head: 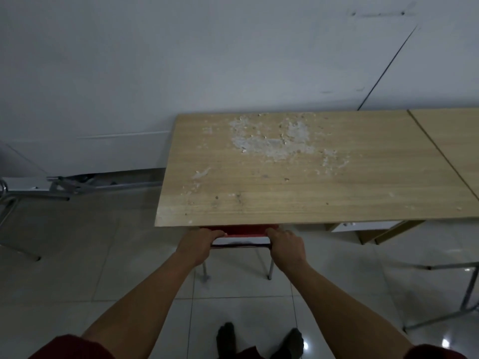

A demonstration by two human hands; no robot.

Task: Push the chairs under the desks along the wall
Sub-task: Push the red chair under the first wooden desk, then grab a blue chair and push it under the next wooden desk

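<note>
A red chair [245, 231] stands at the near edge of a light wooden desk [298, 193] set against the white wall. Most of the chair is hidden under the desktop; only its red backrest top, a dark bar and two metal rear legs show. My left hand [199, 243] grips the backrest's left end. My right hand [285, 244] grips its right end. White flaky debris lies on the desktop's far middle.
A second wooden desk [456, 141] adjoins on the right, with wooden parts beneath [375, 233]. Metal frames stand at the left [15, 203] and lower right [466, 294]. Grey bars lie by the wall [85, 183]. The floor is pale tile; my feet [259, 340] show below.
</note>
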